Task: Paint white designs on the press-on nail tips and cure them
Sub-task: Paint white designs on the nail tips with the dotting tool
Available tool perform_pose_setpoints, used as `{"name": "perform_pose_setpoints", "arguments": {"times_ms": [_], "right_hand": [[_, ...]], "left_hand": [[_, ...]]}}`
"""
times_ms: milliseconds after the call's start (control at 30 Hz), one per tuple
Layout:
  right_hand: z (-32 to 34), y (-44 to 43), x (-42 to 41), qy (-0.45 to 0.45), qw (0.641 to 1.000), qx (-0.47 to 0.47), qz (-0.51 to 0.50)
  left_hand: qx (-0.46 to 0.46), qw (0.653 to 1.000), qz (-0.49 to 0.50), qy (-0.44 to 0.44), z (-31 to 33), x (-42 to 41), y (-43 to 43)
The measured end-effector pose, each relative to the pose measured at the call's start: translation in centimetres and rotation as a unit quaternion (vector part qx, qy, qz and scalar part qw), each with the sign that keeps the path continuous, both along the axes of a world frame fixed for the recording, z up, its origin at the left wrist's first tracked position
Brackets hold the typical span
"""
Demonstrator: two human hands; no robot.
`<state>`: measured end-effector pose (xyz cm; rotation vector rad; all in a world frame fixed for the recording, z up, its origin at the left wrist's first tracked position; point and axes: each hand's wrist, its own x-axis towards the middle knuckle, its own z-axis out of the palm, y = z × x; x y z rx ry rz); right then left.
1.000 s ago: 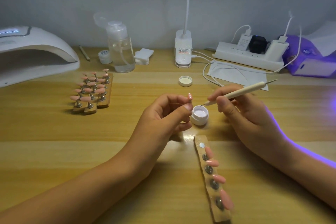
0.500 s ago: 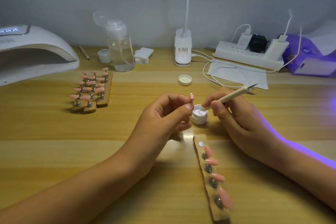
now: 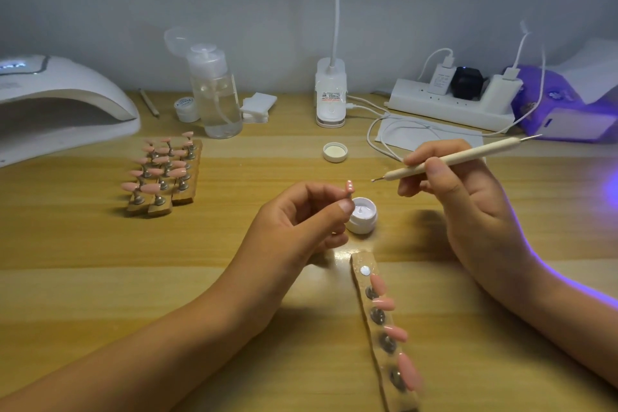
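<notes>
Now R hand [image 3: 475, 211] w/ dotting pen [image 3: 468, 155]

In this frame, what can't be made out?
Head view only.
1. Nail tip pinched by the left hand: too small to tell any white design; fingers hide its stand.
2. Dotting tool in the right hand: tip too small to tell paint.
3. Near holder strip: lower end blurred, cut by the bottom edge.
4. Curing lamp: cut by the left edge.
</notes>
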<state>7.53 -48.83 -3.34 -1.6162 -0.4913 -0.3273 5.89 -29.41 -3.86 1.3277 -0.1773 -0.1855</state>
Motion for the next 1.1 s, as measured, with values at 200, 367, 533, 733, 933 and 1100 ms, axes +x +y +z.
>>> {"name": "perform_pose_setpoints", "arguments": {"times_ms": [200, 367, 533, 733, 933, 1100], "right_hand": [[0.2, -0.5, -0.3, 0.078, 0.988, 0.132, 0.0], [0.2, -0.5, -0.7, 0.126, 0.977, 0.155, 0.073], [0.3, 0.0, -0.8, 0.18, 0.958, 0.193, 0.11], [0.6, 0.5, -0.9, 0.21, 0.947, 0.217, 0.107], [0.5, 0.6, -0.9, 0.223, 0.943, 0.21, 0.125], [0.4, 0.6, -0.9, 0.22, 0.946, 0.2, 0.129]], "left_hand": [[0.01, 0.998, -0.059, -0.029, -0.1, -0.4, -0.2], [0.085, 0.99, -0.089, -0.068, -0.3, -0.6, -0.4], [0.09, 0.989, -0.091, -0.072, -0.4, -0.5, -0.4], [0.083, 0.989, -0.094, -0.077, -0.5, -0.5, -0.3], [0.087, 0.99, -0.083, -0.077, -0.5, -0.4, -0.2], [0.087, 0.99, -0.081, -0.074, -0.4, -0.5, -0.3]]}}
